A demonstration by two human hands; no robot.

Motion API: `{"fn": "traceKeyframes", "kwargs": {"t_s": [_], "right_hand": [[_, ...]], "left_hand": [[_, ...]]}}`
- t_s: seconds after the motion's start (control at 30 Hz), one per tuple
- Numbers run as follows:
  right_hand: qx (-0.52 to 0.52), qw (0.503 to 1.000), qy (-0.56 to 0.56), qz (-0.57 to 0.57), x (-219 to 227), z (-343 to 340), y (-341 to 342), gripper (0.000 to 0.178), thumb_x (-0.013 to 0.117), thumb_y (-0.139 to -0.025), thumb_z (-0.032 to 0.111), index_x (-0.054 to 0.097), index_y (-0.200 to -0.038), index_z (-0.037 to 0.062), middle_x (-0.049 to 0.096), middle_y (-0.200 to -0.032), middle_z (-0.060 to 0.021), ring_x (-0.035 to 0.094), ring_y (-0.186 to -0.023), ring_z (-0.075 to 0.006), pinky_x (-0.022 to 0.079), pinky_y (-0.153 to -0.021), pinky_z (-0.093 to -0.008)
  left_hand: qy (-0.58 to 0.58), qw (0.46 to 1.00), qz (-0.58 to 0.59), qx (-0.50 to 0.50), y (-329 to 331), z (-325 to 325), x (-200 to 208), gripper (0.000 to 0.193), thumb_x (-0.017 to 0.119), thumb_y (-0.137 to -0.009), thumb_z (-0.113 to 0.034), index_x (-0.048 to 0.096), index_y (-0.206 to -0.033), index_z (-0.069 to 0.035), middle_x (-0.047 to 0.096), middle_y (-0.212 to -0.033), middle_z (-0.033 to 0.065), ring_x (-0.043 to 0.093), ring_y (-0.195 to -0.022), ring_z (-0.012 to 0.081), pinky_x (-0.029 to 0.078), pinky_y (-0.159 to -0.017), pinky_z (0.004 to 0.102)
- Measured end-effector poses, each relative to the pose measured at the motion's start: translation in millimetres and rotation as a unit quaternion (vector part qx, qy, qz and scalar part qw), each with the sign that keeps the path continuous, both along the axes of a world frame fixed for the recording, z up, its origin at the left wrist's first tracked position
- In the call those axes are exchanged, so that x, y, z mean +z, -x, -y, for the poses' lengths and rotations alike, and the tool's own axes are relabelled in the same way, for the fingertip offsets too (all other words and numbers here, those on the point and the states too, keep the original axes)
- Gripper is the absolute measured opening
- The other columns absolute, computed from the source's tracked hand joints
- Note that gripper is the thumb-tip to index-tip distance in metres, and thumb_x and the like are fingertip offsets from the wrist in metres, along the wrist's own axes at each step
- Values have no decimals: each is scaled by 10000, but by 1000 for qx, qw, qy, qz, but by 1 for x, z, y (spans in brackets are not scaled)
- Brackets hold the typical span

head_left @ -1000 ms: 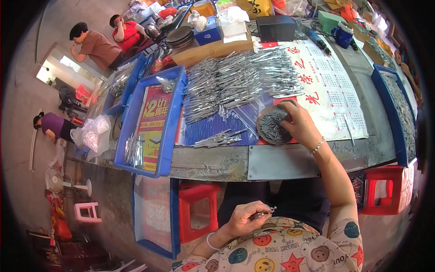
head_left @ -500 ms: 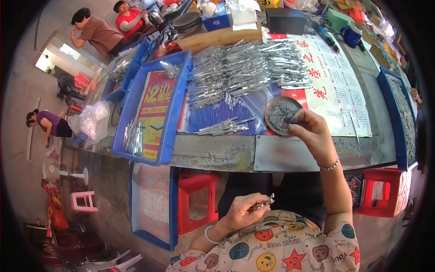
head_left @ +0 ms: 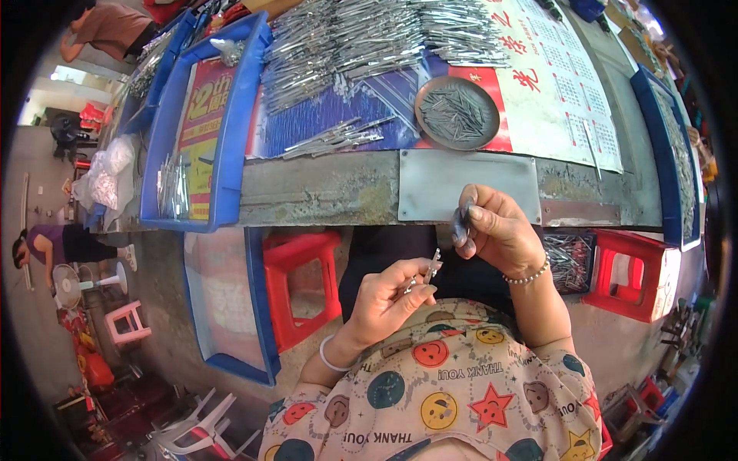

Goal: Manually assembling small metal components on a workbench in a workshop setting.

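Note:
My left hand (head_left: 392, 301) is closed in front of my shirt around a few slim silver metal parts (head_left: 433, 269), whose ends stick out past the fingertips. Close by on its right, my right hand (head_left: 503, 237) is pinched above my lap at the table edge. Its fingertips are dark grey, and whatever lies between them is too small to make out. Beyond it on the table sits a round brown dish (head_left: 492, 135) with many short grey metal pins (head_left: 455, 115). Left of the dish lies a loose bunch of thin silver metal rods (head_left: 338, 138).
Dense rows of silver rods (head_left: 377, 34) cover the table's far side. A blue tray (head_left: 231, 146) with some rods stands left, another blue tray (head_left: 667, 154) right. A metal plate (head_left: 467, 184) lies at the front edge. Red stools (head_left: 304, 284) stand below. Another person (head_left: 65, 250) bends at far left.
My right hand has left the dish and come down toward me, next to my left hand. The left hand has risen slightly, and the view has tilted lower.

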State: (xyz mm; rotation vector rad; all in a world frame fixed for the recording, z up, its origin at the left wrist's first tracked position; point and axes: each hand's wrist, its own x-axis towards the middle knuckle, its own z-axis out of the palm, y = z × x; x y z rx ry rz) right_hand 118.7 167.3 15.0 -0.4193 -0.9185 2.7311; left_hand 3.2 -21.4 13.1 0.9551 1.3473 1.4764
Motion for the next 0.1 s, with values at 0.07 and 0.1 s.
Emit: {"fn": "traceKeyframes", "kwargs": {"t_s": [0.07, 0.1], "right_hand": [[15, 1000, 13, 2, -4, 2, -4, 154, 579, -928, 193, 499, -923, 61, 633, -769, -119, 588, -599, -146, 461, -559, -229], [17, 1000, 15, 4, -6, 3, -5, 154, 579, -928, 193, 499, -923, 61, 633, -769, -119, 588, -599, -146, 461, -559, -229]], "left_hand": [[8, 1000, -2, -10, 0, 2, -2, 245, 586, -908, -48, 570, -1142, 26, 591, -719, 24, 612, -665, 88, 439, -570, 193], [13, 1000, -6, -21, -1, 3, -3, 254, 586, -913, -57, 568, -1155, 19, 586, -723, 18, 616, -677, 92, 449, -584, 197]]}}
